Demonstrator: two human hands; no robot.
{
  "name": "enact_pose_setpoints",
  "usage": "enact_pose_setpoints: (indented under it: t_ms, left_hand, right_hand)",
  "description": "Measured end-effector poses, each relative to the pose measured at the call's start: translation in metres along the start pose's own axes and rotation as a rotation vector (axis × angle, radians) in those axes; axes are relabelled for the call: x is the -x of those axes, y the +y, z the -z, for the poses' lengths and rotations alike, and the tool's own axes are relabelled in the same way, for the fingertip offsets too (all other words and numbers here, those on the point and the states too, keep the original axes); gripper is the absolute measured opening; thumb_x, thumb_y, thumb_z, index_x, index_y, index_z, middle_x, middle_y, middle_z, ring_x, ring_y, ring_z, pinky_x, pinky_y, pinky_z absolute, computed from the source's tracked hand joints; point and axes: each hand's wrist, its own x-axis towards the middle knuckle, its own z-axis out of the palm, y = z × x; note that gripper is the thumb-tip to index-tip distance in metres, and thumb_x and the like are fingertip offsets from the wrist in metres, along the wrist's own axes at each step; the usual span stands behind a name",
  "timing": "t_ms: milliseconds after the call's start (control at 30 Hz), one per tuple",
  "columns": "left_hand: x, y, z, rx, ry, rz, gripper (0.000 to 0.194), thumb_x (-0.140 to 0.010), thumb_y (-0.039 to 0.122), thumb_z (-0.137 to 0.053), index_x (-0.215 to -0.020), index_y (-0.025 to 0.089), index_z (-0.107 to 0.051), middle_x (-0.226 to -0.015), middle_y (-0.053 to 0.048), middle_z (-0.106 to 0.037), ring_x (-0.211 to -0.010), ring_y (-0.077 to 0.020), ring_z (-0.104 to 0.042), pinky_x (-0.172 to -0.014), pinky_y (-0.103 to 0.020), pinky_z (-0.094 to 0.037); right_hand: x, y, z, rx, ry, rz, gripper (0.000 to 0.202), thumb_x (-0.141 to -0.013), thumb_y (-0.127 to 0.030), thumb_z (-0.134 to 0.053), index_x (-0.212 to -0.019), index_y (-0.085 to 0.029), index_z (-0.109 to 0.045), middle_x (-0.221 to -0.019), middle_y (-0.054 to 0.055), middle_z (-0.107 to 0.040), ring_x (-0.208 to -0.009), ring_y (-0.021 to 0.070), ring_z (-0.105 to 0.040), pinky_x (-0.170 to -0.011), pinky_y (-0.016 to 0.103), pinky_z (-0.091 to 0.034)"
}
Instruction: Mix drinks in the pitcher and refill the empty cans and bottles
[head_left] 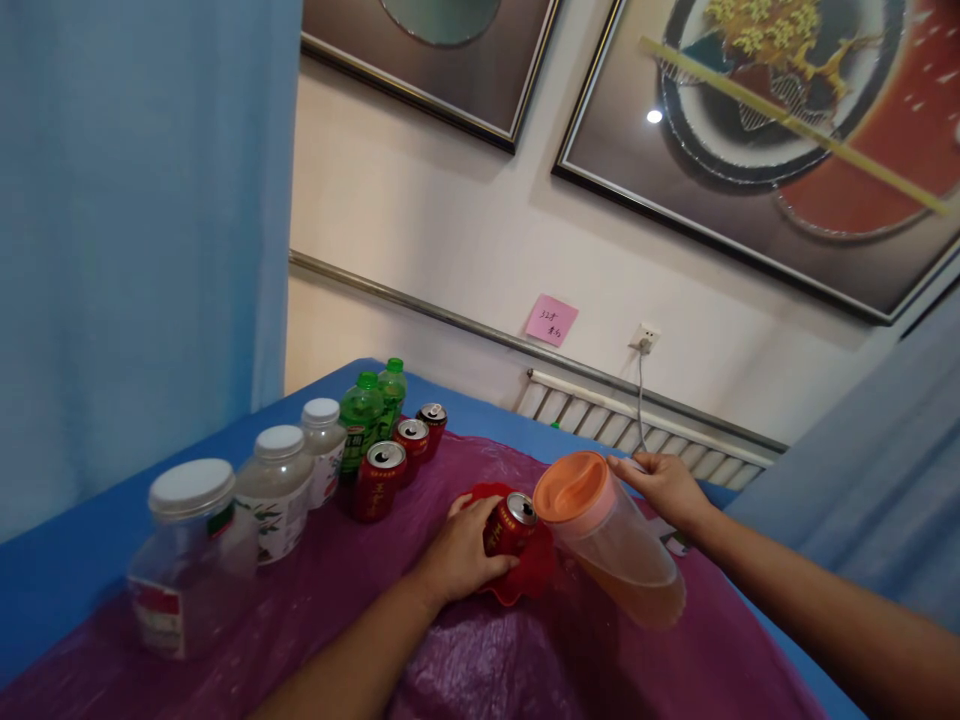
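Observation:
My left hand [459, 550] is closed round a red drink can [504, 527], which has its top opened and tilts a little to the right. Under the can lies a red scalloped dish [538, 572]. On the right, my right hand [667, 487] grips the handle of a clear pitcher [626, 560] with an orange lid [576, 487]. The pitcher leans left, its lid close beside the can's top; I cannot tell whether they touch. Brownish liquid fills its lower part. Whether any liquid is flowing out cannot be made out.
Left of the dish, several red cans [381, 482], green bottles [361, 412] and white-lidded jars [191, 560] stand in a row. Purple plastic sheeting [480, 660] covers the blue table [97, 530]. Behind are a radiator [607, 425] and a socket with a cable [645, 338].

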Motion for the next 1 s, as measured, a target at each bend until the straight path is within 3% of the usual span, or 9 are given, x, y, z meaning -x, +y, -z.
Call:
enact_pose_setpoints:
  t_ms: [1000]
  left_hand:
    - [0.0009,0.0002,0.0007,-0.005,0.005,-0.001,0.073,-0.06,0.031,-0.087,-0.128,0.025,-0.061,-0.132,-0.008,-0.069,-0.128,-0.0358,-0.057,-0.118,-0.053,-0.031]
  right_hand:
    - [0.0004,-0.0038,0.0017,0.008,0.001,-0.014,0.059,-0.074,-0.072,-0.057,-0.052,-0.027,-0.024,-0.048,-0.007,-0.023,-0.043,0.0091,-0.025,-0.04,0.025,-0.019]
